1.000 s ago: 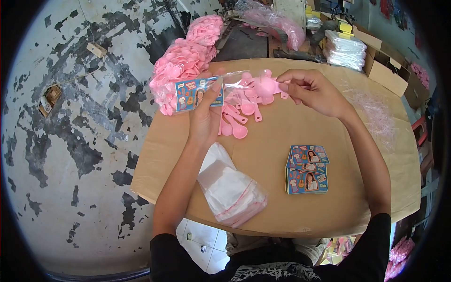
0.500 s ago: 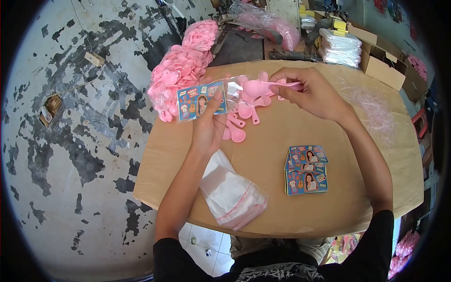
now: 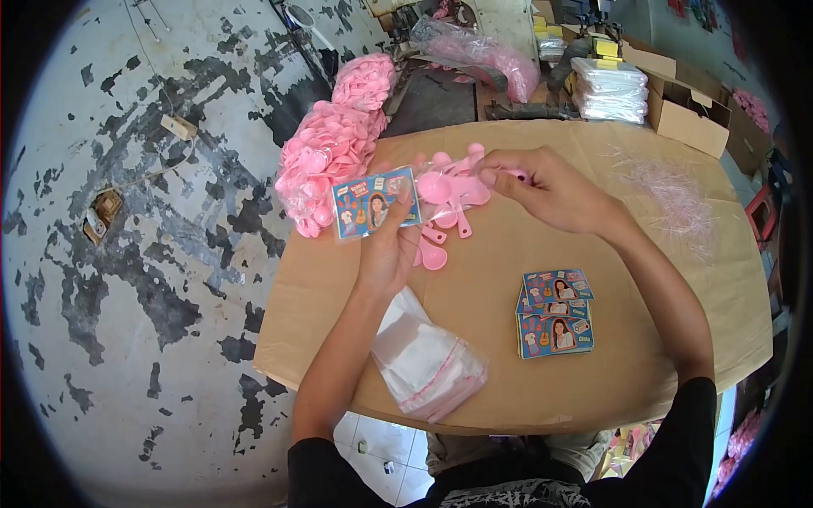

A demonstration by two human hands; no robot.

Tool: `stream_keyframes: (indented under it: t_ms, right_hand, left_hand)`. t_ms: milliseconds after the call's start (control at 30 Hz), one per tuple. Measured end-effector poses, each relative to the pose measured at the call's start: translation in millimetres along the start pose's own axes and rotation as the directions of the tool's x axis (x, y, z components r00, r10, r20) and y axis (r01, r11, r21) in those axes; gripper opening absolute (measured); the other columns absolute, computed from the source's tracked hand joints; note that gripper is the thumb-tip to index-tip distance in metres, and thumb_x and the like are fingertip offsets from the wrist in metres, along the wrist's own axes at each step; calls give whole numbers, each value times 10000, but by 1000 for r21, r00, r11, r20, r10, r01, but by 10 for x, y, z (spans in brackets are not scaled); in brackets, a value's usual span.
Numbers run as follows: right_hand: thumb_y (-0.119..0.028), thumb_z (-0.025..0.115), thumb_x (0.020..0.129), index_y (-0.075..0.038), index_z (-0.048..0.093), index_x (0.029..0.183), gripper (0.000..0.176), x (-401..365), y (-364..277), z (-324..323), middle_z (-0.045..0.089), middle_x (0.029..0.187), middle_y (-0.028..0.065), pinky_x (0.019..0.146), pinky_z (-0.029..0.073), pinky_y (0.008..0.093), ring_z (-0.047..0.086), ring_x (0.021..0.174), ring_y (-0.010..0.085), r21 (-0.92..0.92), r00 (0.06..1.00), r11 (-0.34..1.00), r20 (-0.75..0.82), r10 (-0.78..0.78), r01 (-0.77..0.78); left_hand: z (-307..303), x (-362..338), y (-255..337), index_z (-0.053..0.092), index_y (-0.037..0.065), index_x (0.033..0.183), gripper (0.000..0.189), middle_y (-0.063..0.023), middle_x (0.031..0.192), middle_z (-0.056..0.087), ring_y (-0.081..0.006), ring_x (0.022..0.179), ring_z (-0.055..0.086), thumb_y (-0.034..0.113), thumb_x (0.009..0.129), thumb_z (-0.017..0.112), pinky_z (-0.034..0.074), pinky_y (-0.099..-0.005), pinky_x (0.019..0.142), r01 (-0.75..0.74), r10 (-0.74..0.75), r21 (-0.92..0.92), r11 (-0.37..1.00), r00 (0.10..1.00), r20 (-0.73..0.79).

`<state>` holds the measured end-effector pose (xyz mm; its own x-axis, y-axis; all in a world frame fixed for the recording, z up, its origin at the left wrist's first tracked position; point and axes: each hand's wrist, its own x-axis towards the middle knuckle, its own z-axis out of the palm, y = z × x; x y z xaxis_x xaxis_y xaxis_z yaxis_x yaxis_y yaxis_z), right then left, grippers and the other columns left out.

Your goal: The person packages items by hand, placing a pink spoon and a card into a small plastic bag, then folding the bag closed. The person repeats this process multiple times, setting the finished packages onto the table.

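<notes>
My left hand (image 3: 388, 254) pinches a blue printed card (image 3: 356, 212) in a clear plastic bag, thumb across the front. The card shows a portrait, a guitar and a shirt. At the bag's right end is the bowl of a pink spoon (image 3: 434, 188). My right hand (image 3: 542, 188) is closed on this spoon's handle, fingers partly hiding it. Behind and below lie several loose pink spoons (image 3: 457, 222) on the brown-covered table (image 3: 474, 288). Nearer me rest a stack of clear bags (image 3: 432, 360) and a stack of matching cards (image 3: 555, 326).
Large bags of pink spoons (image 3: 326, 157) stand at the table's back left. Thin plastic strands (image 3: 665, 203) lie at the right. Beyond the back edge are wrapped plastic packs (image 3: 610, 89) and an open cardboard box (image 3: 690, 114). A peeling wall (image 3: 152, 279) borders the left.
My right hand has brought the spoon left and down, its bowl now close against the bagged card. My left hand keeps its hold on the card. The whole view has shifted slightly.
</notes>
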<state>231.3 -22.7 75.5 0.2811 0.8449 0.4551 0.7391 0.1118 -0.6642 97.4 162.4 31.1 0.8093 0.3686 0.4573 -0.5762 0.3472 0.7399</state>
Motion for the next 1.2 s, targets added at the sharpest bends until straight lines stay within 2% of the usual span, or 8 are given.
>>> stream_keyframes:
  t_ms: [400, 600, 700, 833, 900, 1000, 1100, 1200]
  right_hand:
    - [-191, 481, 1000, -15, 536, 1146, 236, -19, -55, 218, 619, 948, 41, 664, 468, 265, 587, 776, 88, 350, 994, 935, -64, 87, -59]
    - [-200, 522, 983, -61, 549, 1132, 206, -25, -31, 172, 543, 875, -47, 596, 376, 198, 426, 669, 32, 358, 999, 933, -23, -39, 44]
    - [-171, 566, 957, -50, 581, 1094, 183, -71, -201, 126, 584, 892, -35, 586, 380, 202, 461, 664, 34, 17, 999, 999, 25, -42, 42]
    - [-172, 617, 888, -56, 657, 927, 129, -161, -574, -420, 605, 715, 30, 561, 416, 262, 525, 619, 101, -118, 944, 991, -314, -103, 69]
    - [-117, 643, 876, -43, 660, 955, 110, -236, -579, -651, 595, 757, -28, 539, 364, 213, 468, 630, 37, -154, 866, 971, -443, -232, 181]
    - [-122, 677, 835, -41, 680, 849, 82, -242, -570, -447, 539, 624, -43, 491, 324, 220, 400, 550, 41, -571, 972, 818, -223, -72, -71]
    - [-134, 684, 813, -33, 684, 777, 107, -184, -687, -370, 463, 524, -20, 464, 310, 246, 362, 497, 63, -463, 922, 885, -361, -138, -49]
    - [-193, 631, 777, -29, 683, 759, 173, -177, -573, -137, 604, 600, 119, 561, 462, 348, 589, 561, 253, -375, 979, 922, -205, 21, -98]
  left_hand:
    - [-10, -93, -105, 303, 185, 1355, 428, -127, 1485, 348, -276, 1300, 450, 256, 984, 505, 488, -354, 954, 117, -85, -270, 956, 988, 125]
    - [-20, -92, -160, 328, 162, 1363, 463, -117, 1445, 407, -270, 1272, 480, 300, 971, 533, 486, -368, 977, 119, -117, -90, 989, 993, 23]
    - [48, -133, -205, 332, 132, 1365, 506, -115, 1441, 407, -261, 1276, 475, 309, 953, 569, 466, -370, 1002, 121, -115, -29, 992, 981, 158]
    - [40, -65, -127, 287, 43, 1391, 599, -154, 1424, 387, -279, 1253, 478, 473, 989, 402, 388, -392, 1088, 200, -198, -5, 980, 970, 144]
    - [-119, 24, -137, 266, 36, 1422, 648, -166, 1404, 412, -276, 1276, 448, 486, 983, 419, 359, -381, 1089, 177, -186, 105, 979, 979, 82]
    - [-87, -36, -118, 292, 9, 1425, 626, -160, 1436, 393, -262, 1327, 394, 356, 961, 528, 312, -388, 1103, 34, -78, 464, 885, 994, 76]
    - [114, -93, -71, 305, -37, 1413, 722, -154, 1457, 374, -248, 1341, 368, 171, 846, 702, 340, -360, 1071, -176, -12, 716, 676, 968, 250]
    - [284, -280, -113, 357, -20, 1390, 626, -147, 1414, 431, -227, 1292, 428, 132, 870, 671, 388, -334, 1025, -327, -84, 815, 478, 907, 413]
